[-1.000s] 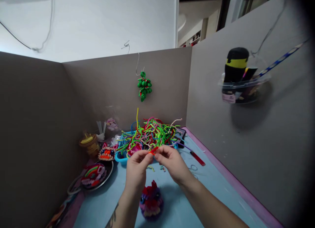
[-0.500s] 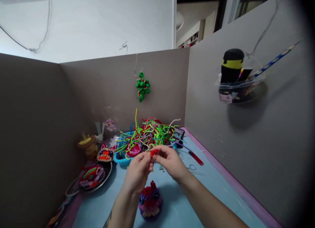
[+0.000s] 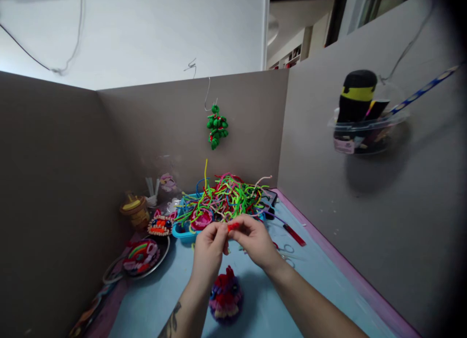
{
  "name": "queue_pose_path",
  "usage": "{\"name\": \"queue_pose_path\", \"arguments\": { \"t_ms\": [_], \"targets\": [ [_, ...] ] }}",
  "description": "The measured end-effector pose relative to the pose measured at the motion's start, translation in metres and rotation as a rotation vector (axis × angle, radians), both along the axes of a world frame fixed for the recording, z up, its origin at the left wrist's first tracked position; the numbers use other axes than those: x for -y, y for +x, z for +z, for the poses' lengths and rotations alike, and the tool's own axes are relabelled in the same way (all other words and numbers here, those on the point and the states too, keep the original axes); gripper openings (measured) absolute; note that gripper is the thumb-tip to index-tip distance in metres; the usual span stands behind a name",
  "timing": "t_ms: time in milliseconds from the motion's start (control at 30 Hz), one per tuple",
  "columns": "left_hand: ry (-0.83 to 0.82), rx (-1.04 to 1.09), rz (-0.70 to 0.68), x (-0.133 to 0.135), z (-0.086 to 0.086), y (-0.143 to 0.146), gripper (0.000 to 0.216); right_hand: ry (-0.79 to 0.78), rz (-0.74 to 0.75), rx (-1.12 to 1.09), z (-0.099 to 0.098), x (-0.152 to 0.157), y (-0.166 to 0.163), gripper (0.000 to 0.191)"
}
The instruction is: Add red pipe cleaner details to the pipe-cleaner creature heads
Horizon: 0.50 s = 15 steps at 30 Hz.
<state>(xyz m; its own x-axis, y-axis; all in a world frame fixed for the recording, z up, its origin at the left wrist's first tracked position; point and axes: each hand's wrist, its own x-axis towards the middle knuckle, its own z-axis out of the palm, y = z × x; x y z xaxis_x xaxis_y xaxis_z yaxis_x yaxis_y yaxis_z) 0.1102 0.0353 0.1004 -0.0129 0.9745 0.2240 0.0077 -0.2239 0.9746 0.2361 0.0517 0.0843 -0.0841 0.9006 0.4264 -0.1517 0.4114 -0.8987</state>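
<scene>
From the head cam, which is my only view: both my hands are up in front of the blue tray [image 3: 186, 237], fingertips almost meeting. My left hand [image 3: 207, 245] has thumb and forefinger pinched together at the left end of a small red piece [image 3: 233, 226], and my right hand [image 3: 253, 240] has the other end the same way, no real gap on either side. So the red piece sits right between my two pinches, held off the table [image 3: 339, 289]. It looks fuzzy and bent up short, but my fingers cover most of it, so I can't tell how its ends lie.

For handling something this tiny, imo one hand should just be the clamp and the other do the shaping. Pinch close to the bend, use small turns, and don't squeeze so hard that the fuzz goes flat. If there's wire inside, bending the same spot over and over could weaken it. Wrists low and steady helps too.

Below my hands there's a fuzzy red and purple figure [image 3: 225, 299] standing on the table, nobody touching it, so I'd mind my forearms around it. The scissors [image 3: 297, 257] lie off to my right, and a messy heap of colourful fuzzy stems [image 3: 235, 194] fills the tray behind.
</scene>
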Motion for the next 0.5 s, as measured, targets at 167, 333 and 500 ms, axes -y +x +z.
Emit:
{"name": "queue_pose_path", "arguments": {
  "t_ms": [167,333,500],
  "targets": [
    [-0.018,-0.045,-0.02,-0.001,-0.001,-0.005,0.04,0.049,-0.034,-0.01,0.001,0.001,0.001,0.013],
    [-0.029,-0.11,-0.13,-0.002,0.008,-0.015,0.036,-0.085,0.108,-0.2,0.004,0.001,-0.002,0.019],
    [0.343,-0.256,0.063,0.002,0.008,-0.015,0.025,-0.252,0.17,-0.446,0.004,0.002,-0.007,0.027]
  ]
}}
